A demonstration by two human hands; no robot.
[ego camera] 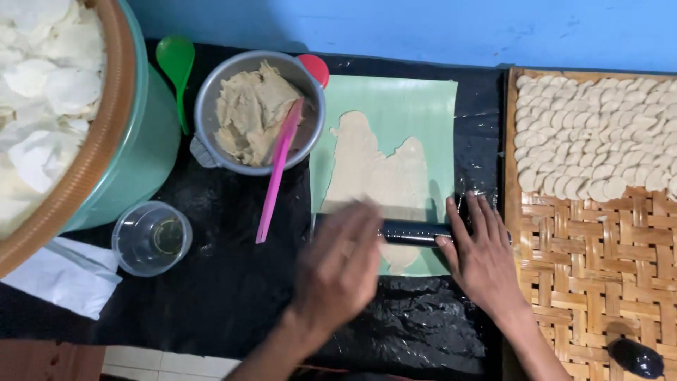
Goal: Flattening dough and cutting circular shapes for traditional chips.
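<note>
My left hand point(338, 264) and my right hand point(479, 247) press flat on a black rolling pin point(412, 231) that lies across a green sheet point(405, 95). A thin, uneven layer of beige dough point(377, 173) spreads over the sheet beyond the pin; a bit of it shows under the pin's near side. My left hand is blurred. Both hands rest palm-down on the pin's two ends with fingers stretched out.
A metal pot point(204, 113) of beige dough holds a pink spatula point(276, 176). A green spoon point(176, 67), a glass cup point(150, 238), a teal tub point(141, 134) with white chips, and a woven tray point(592, 268) with rows of pale dough pieces surround the black-covered work surface point(233, 282).
</note>
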